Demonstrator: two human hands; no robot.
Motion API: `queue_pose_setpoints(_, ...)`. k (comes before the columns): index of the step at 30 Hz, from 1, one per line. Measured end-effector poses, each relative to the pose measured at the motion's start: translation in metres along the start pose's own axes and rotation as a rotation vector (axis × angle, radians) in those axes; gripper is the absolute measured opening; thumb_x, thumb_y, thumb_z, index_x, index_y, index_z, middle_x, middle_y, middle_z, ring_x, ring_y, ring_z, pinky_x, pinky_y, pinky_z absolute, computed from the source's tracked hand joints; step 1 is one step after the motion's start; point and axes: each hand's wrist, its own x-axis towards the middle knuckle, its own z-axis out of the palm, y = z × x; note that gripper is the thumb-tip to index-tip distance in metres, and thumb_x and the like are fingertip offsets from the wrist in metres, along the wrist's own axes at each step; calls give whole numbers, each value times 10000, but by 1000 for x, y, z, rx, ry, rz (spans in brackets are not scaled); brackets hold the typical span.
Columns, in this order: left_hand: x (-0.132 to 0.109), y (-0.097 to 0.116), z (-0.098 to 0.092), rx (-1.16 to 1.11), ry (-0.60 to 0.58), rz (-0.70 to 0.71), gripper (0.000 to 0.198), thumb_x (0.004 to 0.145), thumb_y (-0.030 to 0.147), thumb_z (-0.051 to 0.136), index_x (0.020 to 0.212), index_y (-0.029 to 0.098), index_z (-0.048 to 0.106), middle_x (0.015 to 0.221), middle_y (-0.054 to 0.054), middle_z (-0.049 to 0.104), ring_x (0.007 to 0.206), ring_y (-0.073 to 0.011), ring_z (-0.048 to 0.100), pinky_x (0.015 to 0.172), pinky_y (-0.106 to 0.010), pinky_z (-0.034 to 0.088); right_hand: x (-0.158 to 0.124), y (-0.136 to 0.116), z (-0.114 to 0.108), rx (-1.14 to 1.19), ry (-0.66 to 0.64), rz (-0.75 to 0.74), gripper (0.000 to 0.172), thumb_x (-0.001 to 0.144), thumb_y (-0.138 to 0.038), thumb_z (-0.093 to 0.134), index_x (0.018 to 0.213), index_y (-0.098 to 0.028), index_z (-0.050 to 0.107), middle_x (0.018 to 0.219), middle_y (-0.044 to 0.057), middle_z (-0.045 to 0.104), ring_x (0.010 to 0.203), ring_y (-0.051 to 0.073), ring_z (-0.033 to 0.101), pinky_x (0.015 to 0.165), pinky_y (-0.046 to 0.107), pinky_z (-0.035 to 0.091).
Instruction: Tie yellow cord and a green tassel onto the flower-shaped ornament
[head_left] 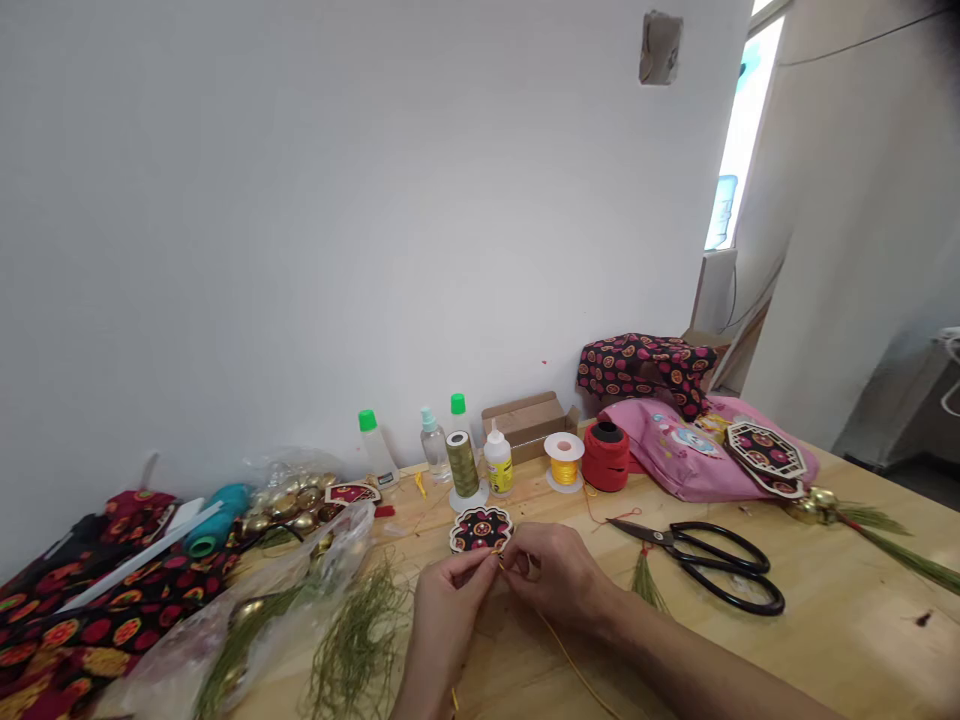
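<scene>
Both hands meet low in the middle of the head view, fingertips pinched on a thin yellow cord (564,655). My left hand (450,608) closes thumb and forefinger on it. Close beside, my right hand (559,575) also has its fingers drawn together on the cord. One length of cord trails down to the right across the table. Just beyond the fingertips lies a scalloped ornament (480,530), dark patterned fabric in a pale wooden frame. Whether the cord is fastened to it is hidden by the fingers.
Black-handled scissors (720,560) and a green tassel (646,580) lie at right. Behind stand a green thread cone (463,468), a glue bottle (498,460), a yellow cord spool (564,470) and a red thread cone (606,460). Loose green threads (356,635) lie left, near plastic bags and patterned fabric.
</scene>
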Motion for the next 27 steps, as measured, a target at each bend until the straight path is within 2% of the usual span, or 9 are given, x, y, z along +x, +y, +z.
queue_pose_setpoints(5,-1,5,2,-125,9,-42,123,502,222,675,596,143,687,606,-40,697,613,-181,616,587,-241,465,-1,1,2,28,19,-24,89,628,-137,521,657,-173,598,597,-22,579,535,78,478,500,157,320)
queue_pose_setpoints(9,3,4,3,-199,-2,-68,108,498,189,671,580,130,635,577,-20,672,581,-144,597,562,-210,441,-2,2,4,86,8,71,108,649,-179,510,678,-185,614,581,-27,587,492,71,458,476,157,312)
queue_pose_setpoints(12,4,0,3,-233,-11,-84,162,506,170,663,648,129,598,547,-1,653,536,-118,577,529,-192,416,-2,2,5,126,-37,128,164,669,-191,487,730,-199,639,592,-24,601,479,70,450,466,158,312)
queue_pose_setpoints(16,5,-5,1,-239,-53,-62,223,544,172,639,748,139,557,491,34,613,476,-99,545,491,-183,380,-3,3,6,142,-85,94,211,683,-186,469,784,-215,652,653,-18,621,504,73,451,479,163,315)
queue_pose_setpoints(20,6,-8,0,-191,-97,-7,238,579,181,621,797,142,533,517,32,608,520,-113,557,532,-199,390,-2,4,6,150,-93,94,216,677,-186,473,801,-213,649,654,-16,619,503,72,443,481,168,307)
queue_pose_setpoints(25,6,-8,0,-88,-120,59,229,611,208,609,816,140,534,595,-4,630,605,-141,579,584,-223,406,0,4,5,218,-46,170,153,640,-201,498,659,-170,646,536,-17,551,483,74,402,478,186,276)
queue_pose_setpoints(27,5,-8,1,-57,-129,76,213,615,212,609,807,140,551,614,-11,629,622,-146,582,588,-225,409,0,5,7,409,-56,267,107,587,-178,506,592,-149,610,493,-31,492,471,68,365,461,186,252)
